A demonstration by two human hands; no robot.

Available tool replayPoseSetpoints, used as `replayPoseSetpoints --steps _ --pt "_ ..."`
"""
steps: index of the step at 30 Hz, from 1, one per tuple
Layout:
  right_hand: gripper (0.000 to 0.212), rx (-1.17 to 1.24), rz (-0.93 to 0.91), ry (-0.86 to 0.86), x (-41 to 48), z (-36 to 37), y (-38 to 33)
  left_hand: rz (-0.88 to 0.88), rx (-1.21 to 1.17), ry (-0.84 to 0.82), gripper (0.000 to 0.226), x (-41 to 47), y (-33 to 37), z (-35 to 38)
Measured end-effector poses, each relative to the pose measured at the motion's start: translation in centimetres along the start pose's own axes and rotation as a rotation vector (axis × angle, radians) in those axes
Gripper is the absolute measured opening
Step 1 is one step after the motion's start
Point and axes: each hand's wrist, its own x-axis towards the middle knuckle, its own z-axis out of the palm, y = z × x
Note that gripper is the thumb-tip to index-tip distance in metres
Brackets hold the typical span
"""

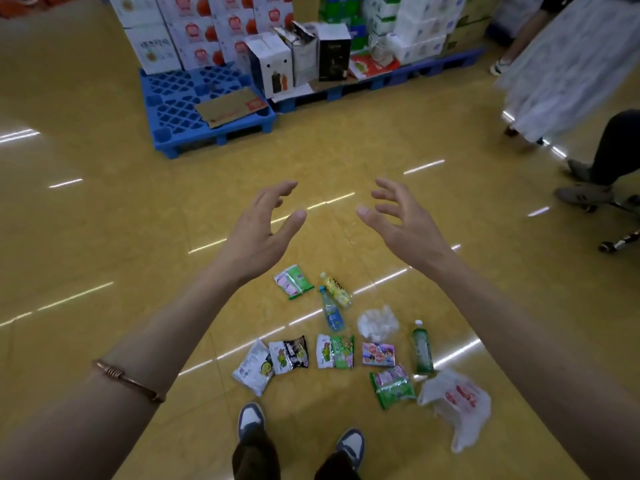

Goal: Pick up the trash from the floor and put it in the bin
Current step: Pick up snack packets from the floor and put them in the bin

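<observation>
Trash (335,351) lies scattered on glossy yellow floor (104,220), just ahead of the wearer's two shoes (251,419); none of it is in hand.

Far side: blue pallets (180,109) carrying stacked white cartons (194,26) printed with red apples. Carton lettering too blurred to read. Flattened cardboard sheet (232,107) on the near pallet.

Right edge: a bystander's pale skirt (554,64).

Both arms stretched forward above the litter. Left hand (263,223) and right hand (401,220) raised, palms turned toward each other, well apart. Fingers spread and loosely curved, thumbs out, grasping nothing.

Litter, by size:
- White plastic bag (457,403) with red print, crumpled, nearest right. Print unreadable.
- Green bottle (422,351) lying flat, white cap pointing away.
- Blue bottle (332,313) and yellow bottle (336,289) touching, both on their sides.
- Crumpled clear wrapper (377,323), possibly film or tissue.
- Six snack packets, four in a rough row: white (252,367), black-and-white (289,355), the green-and-white one in the middle, pink (378,354). Two more green-and-pink, one far (292,281), one near (393,386). Brand names not legible.

Copper-coloured bracelet (128,379) on the left wrist.
</observation>
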Motion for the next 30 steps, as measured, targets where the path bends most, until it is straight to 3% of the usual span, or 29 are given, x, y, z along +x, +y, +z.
replayPoseSetpoints --steps 12,22,30 --pt "0.065 -0.013 0.131 0.147 2.1 5.0 2.4 0.074 -0.072 -0.216 0.047 4.0 -7.7 1.3" --pt "0.073 -0.024 0.204 0.004 4.7 9.0 11.7 -0.008 -0.091 -0.248 0.054 4.8 -15.1 8.0" --pt "0.082 -0.071 0.238 -0.109 6.5 13.7 24.5 -0.073 -0.044 -0.307 0.057 3.9 -25.1 17.4"
